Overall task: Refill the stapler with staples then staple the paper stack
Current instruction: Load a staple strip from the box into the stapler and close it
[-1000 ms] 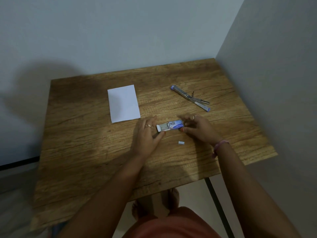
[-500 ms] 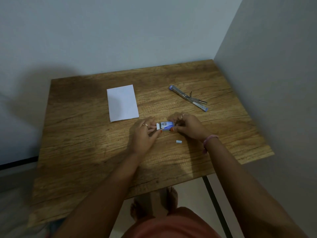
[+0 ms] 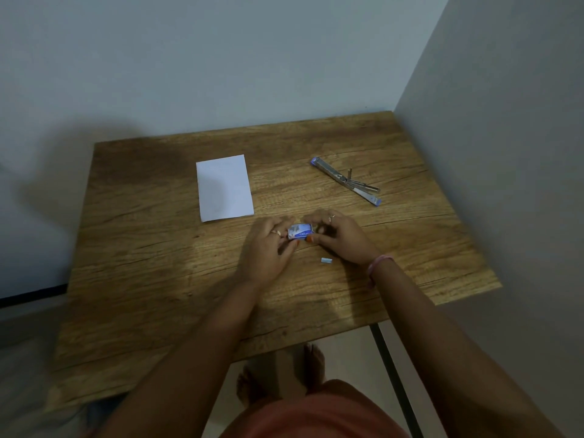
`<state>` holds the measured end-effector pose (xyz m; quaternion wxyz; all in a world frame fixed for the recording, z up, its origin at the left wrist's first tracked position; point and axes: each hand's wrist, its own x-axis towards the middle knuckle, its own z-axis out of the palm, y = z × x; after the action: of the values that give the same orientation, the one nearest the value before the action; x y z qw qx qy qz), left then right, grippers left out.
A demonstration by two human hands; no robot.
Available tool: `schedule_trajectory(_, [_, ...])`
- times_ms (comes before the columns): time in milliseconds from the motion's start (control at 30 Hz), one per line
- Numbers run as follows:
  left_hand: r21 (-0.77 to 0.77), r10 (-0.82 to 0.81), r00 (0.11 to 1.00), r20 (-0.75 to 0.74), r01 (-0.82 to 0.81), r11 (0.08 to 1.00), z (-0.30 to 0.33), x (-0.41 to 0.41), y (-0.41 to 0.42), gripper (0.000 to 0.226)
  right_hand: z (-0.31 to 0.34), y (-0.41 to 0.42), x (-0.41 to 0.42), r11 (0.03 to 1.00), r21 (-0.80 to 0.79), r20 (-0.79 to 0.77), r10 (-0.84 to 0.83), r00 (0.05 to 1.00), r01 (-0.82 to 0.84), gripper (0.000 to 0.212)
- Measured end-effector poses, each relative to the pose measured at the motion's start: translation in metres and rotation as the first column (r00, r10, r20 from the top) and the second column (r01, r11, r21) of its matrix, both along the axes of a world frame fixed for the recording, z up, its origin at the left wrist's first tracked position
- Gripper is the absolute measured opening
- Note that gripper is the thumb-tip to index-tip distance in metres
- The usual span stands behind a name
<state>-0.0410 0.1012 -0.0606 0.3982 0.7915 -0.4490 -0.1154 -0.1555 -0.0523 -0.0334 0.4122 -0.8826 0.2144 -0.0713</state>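
Note:
A small blue and white staple box (image 3: 300, 231) rests on the wooden table (image 3: 158, 273), pinched between both hands. My left hand (image 3: 265, 248) grips its left end and my right hand (image 3: 341, 237) holds its right end. A short strip of staples (image 3: 326, 260) lies loose on the table just in front of my right hand. The stapler (image 3: 346, 181), metal with blue ends, lies folded open flat at the back right. A white paper stack (image 3: 225, 188) lies at the back, left of the hands.
The table stands in a room corner, with a wall behind and a wall close on the right. Its front edge is near my body, and my bare feet (image 3: 278, 374) show on the floor below. A dark table leg (image 3: 392, 374) runs down at the right.
The inner tray of the staple box, pulled out to the left a second ago, has been pushed back in. My two hands have moved closer together around the box.

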Motion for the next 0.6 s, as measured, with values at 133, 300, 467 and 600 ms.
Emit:
schedule_trajectory(133, [0.043, -0.069, 0.977, 0.202, 0.062, 0.997, -0.006, 0.001, -0.002, 0.035, 0.003, -0.002, -0.018, 0.978, 0.194, 0.029, -0.080, 0.996, 0.073, 0.041])
schedule_trajectory(300, [0.023, -0.007, 0.989, 0.145, 0.003, 1.000, -0.007, 0.000, -0.003, 0.036, -0.005, 0.010, -0.052, 0.996, 0.046, 0.082, -0.083, 0.993, 0.080, 0.030])
schedule_trajectory(467, [0.085, 0.026, 0.999, 0.037, -0.030, 0.996, -0.003, -0.001, -0.006, 0.040, -0.011, 0.016, -0.052, 0.998, -0.022, 0.125, -0.059, 0.990, 0.062, 0.021])
schedule_trajectory(600, [0.137, 0.143, 0.989, 0.029, -0.145, 0.980, 0.006, 0.007, -0.023, 0.042, -0.013, 0.014, -0.049, 0.990, 0.015, 0.137, -0.141, 0.980, 0.140, 0.013])
